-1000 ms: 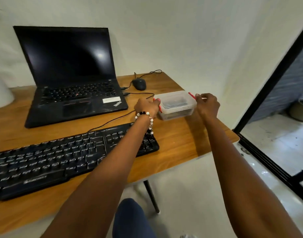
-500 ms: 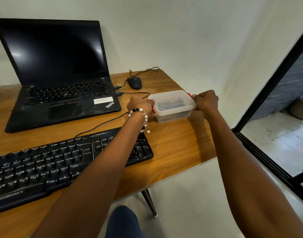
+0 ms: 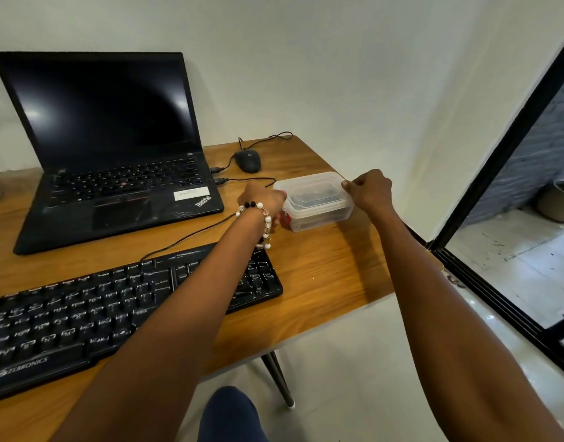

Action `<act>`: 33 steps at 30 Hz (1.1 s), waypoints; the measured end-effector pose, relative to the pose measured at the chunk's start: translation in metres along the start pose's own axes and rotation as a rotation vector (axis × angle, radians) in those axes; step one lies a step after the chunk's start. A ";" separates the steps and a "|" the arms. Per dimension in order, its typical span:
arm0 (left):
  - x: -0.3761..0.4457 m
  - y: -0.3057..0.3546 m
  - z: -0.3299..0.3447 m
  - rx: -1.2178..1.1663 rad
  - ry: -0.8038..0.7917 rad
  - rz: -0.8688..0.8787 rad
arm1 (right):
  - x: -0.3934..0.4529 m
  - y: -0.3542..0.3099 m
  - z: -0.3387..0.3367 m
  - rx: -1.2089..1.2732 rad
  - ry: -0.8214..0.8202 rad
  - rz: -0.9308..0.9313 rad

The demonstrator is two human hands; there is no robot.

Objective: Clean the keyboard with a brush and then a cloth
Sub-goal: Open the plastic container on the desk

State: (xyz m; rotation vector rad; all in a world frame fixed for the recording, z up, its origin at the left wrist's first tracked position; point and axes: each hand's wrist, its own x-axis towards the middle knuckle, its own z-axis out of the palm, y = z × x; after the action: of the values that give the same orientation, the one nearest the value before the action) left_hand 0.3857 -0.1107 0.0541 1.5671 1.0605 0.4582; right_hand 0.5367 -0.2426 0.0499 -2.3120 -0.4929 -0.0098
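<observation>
Both hands are shifting on the clear rectangular plastic lidded box (image 3: pixel 315 199), whose long axis is running between them. Left hand (image 3: pixel 263 199) is gripping its red-clipped left end; right hand (image 3: pixel 368 191) is pinching the lid's right rim.

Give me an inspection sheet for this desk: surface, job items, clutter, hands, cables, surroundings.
Surface: wooden desk, bare at the right.
Job's things: black keyboard at the front edge; lidded clear plastic container, contents unclear; no brush or cloth plainly seen.
Clutter: open laptop, screen dark; mouse.
Hands: left hand and right hand grip the container's ends.
Cables: mouse and keyboard leads run to the laptop.
Surroundings: white wall, black door frame.
</observation>
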 end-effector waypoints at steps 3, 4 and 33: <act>-0.004 0.004 0.004 -0.094 -0.015 -0.072 | -0.002 -0.004 -0.005 0.111 -0.023 0.059; -0.002 0.004 0.006 -0.109 -0.003 -0.075 | -0.002 -0.004 -0.007 0.140 -0.030 0.068; -0.104 -0.042 0.005 -0.094 -0.118 0.012 | -0.096 0.065 -0.050 0.636 -0.049 0.270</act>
State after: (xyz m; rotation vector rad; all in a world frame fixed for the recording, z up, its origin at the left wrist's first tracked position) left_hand 0.3197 -0.2003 0.0400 1.4989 0.9273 0.4132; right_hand 0.4781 -0.3518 0.0265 -1.7348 -0.1652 0.2936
